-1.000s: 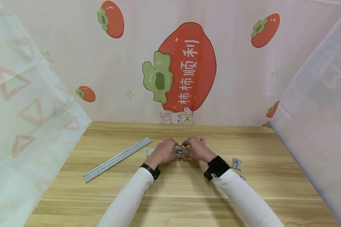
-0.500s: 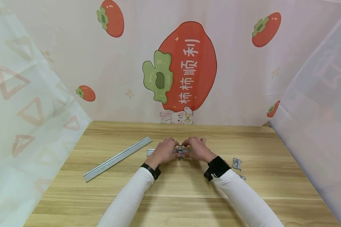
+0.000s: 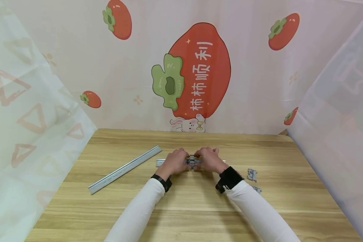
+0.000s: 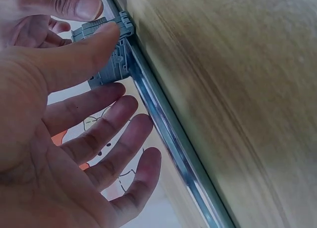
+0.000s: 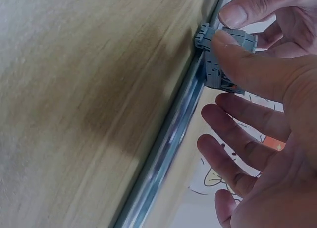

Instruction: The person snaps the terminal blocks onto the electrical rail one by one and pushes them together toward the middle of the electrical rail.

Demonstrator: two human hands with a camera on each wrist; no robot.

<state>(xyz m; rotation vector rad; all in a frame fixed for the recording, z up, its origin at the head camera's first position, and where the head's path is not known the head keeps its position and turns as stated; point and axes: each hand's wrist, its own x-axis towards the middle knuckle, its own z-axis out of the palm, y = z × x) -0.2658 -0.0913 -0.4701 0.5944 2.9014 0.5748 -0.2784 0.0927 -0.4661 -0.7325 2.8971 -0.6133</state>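
1. Item: grey terminal block (image 3: 192, 162), seated on a short metal rail (image 3: 160, 162) lying flat on the wooden table (image 3: 187, 201), just 12 o'clock of the table's middle. Only the rail's left end shows in the head view; the rest is under the hands.

2. Left hand (image 3: 174, 161): thumb (image 4: 74, 57) laid on the block's side, at 9 o'clock of it; the other fingers are spread loosely along the rail. Whether the index finger completes a pinch, I cannot tell.

3. Right hand (image 3: 209, 159): mirrors it at 3 o'clock of the block. The thumb (image 5: 247, 64) presses the block (image 5: 218, 59), a fingertip rests on its top, and the remaining fingers are spread.

4. Risk, tilt: if one thumb pushes harder than the other, the block may cock on the rail (image 5: 173, 134) and jam instead of sitting square.

5. Risk, rail shift: neither hand clearly clamps the rail, so it may skate or rock on the smooth tabletop under pressure.

6. Risk, pinched skin: fingertips sit tight against the block and rail edge (image 4: 163, 119); a sudden snap could nip them.

7. Risk, slip: thumbs bear on narrow plastic faces (image 4: 111, 64) and could slide off.

8. Also present: long spare rail (image 3: 124, 169) at 9 o'clock and loose grey blocks (image 3: 252, 174) at 3 o'clock; a sleeve (image 3: 260, 208) could sweep the blocks.
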